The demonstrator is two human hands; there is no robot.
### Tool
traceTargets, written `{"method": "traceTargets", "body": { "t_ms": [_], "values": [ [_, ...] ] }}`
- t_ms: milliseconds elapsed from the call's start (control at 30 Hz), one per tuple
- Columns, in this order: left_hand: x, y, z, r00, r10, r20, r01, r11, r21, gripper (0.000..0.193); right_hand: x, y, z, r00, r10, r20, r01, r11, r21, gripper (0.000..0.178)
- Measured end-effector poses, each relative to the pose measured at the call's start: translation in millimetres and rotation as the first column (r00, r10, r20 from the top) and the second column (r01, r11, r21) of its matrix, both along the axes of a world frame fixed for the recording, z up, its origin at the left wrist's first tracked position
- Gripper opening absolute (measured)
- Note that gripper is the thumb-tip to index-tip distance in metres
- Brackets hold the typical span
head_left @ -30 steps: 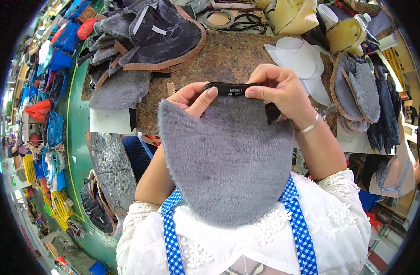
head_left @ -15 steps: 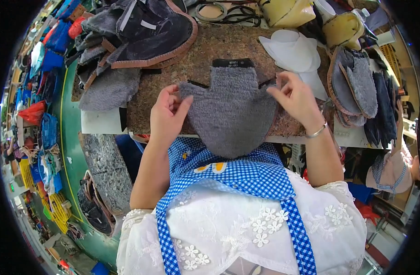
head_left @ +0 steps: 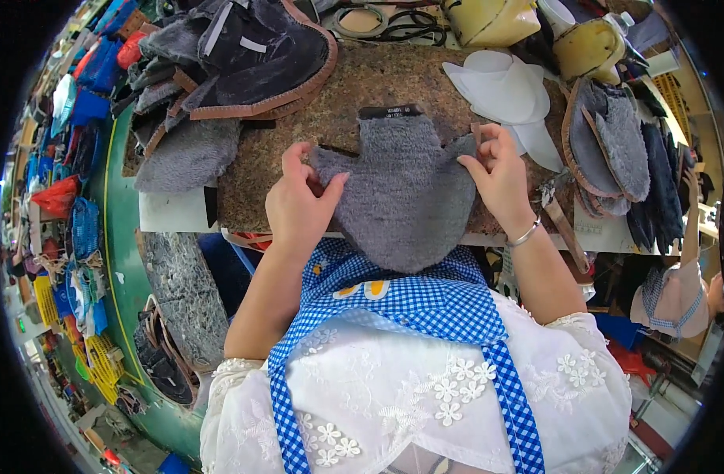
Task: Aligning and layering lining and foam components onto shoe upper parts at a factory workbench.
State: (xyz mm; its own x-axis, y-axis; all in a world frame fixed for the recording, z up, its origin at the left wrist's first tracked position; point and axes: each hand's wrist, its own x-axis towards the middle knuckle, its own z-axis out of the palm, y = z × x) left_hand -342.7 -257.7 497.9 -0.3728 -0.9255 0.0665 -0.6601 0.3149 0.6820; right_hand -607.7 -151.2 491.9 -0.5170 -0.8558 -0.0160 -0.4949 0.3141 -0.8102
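Note:
A grey fleece shoe upper piece (head_left: pixel 405 197) is spread between my two hands at the front edge of the workbench. It has a rounded lower end, a narrow tab on top with a black printed label (head_left: pixel 390 111), and a side wing at each hand. My left hand (head_left: pixel 299 205) pinches the left wing between thumb and fingers. The right wing is pinched by my right hand (head_left: pixel 500 178), where a strip of brown edging shows by the fingertips. The rounded end hangs over the bench edge, in front of my blue checked apron (head_left: pixel 425 304).
Stacked dark uppers with brown edging (head_left: pixel 267 71) lie at the back left. White cut sheets (head_left: pixel 504 91) are behind my right hand. A wooden-handled hammer (head_left: pixel 566 233) rests right of my wrist, near more fleece pieces (head_left: pixel 622 150). Yellow containers (head_left: pixel 492 20) stand at the back.
My hands have come slightly closer together, so the fleece piece sags and its label tab tips a little left. My right wrist has moved left, uncovering the hammer.

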Motion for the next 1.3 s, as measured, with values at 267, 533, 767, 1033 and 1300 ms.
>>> {"method": "traceTargets", "body": {
  "t_ms": [267,533,767,1033,1300],
  "values": [
    [0,-3,-14,0.987,-0.150,0.053,0.151,0.778,-0.611,0.039,5,-21,36,0.871,0.129,-0.475,-0.180,0.982,-0.063,0.056],
    [-40,19,2,0.810,-0.568,0.145,0.567,0.696,-0.440,0.036,10,-82,-10,0.990,0.130,0.055,-0.124,0.988,-0.093,0.060],
    [-32,12,26,0.813,-0.329,-0.480,0.433,0.893,0.122,0.036,44,-58,63,0.919,0.372,0.129,-0.371,0.928,-0.033,0.041],
    [-15,4,93,0.734,-0.244,-0.634,0.304,0.952,-0.014,0.028,68,-18,129,0.713,0.674,-0.194,-0.686,0.612,-0.394,0.051],
    [-12,8,107,0.564,0.025,-0.825,0.555,0.728,0.401,0.016,58,-26,135,0.740,0.472,0.480,-0.339,0.877,-0.340,0.019]
  ]
}}
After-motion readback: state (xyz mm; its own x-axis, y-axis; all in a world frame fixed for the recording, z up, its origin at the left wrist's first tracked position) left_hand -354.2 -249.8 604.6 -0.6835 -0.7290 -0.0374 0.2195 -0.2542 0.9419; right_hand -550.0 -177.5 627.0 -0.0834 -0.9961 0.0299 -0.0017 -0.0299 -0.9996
